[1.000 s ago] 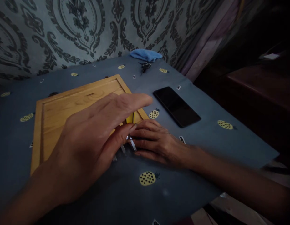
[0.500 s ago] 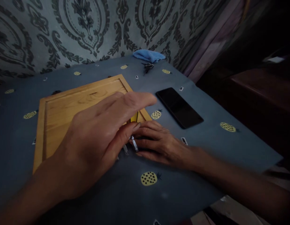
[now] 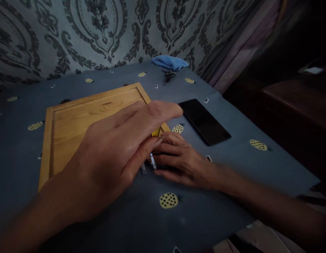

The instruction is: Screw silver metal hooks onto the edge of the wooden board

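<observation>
My left hand (image 3: 110,158) curves over the near right part of a framed wooden board (image 3: 73,119), its thumb tip meeting my right fingertips. A small yellow piece (image 3: 156,131) shows between its thumb and forefinger; the rest is hidden. My right hand (image 3: 178,160) lies low at the board's near right corner, fingers close together and bent inward. Beside those fingertips, a shiny silvery strip (image 3: 153,162) sticks out, and a second one, dimmer, pokes out below my left thumb. What the fingers grip is mostly covered.
A black phone (image 3: 205,121) lies right of the board on the blue pineapple-print tablecloth (image 3: 205,214). Toward the back are a blue cloth (image 3: 170,62) and a small dark object (image 3: 169,75), perhaps keys. A patterned wall covering (image 3: 104,31) rises behind the table.
My left hand has shifted slightly right over the board, and less of the yellow piece shows. My right hand stays almost in place. The whole view has drifted a little.
</observation>
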Demonstrator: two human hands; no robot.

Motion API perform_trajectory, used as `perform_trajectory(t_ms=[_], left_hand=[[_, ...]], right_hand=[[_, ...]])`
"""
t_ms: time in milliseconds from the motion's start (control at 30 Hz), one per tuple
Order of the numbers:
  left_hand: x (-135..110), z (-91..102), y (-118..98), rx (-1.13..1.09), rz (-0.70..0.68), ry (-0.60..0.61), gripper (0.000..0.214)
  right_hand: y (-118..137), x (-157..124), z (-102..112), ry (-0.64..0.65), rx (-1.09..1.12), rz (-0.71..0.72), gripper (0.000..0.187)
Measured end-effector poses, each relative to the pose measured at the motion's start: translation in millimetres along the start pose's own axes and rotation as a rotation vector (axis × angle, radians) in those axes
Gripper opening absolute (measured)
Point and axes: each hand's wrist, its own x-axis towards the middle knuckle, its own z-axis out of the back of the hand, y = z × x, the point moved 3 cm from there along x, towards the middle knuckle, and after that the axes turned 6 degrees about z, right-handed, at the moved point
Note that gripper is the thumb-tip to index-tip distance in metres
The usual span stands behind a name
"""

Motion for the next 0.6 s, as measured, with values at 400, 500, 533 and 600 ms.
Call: perform_trajectory(t_ms=[400,500,533,600], left_hand=[[-5,12.8,11,0.037,0.103,-0.122,0.034],[-4,7.4,12,0.102,0.066,-0.08,0.032],[-4,5.2,12,0.094,0.053,-0.066,0.032],[-4,1.5,11,0.069,0.044,-0.051,0.032]], right_hand=[[-1,-4,-2,0.016,0.021,-0.013,0.021],[-1,-4,-1,0.026,0.023,-0.011,0.021],[-1,-4,-1,0.022,0.023,-0.008,0.021],[0,-3,0,0.017,0.026,-0.004,0.02]])
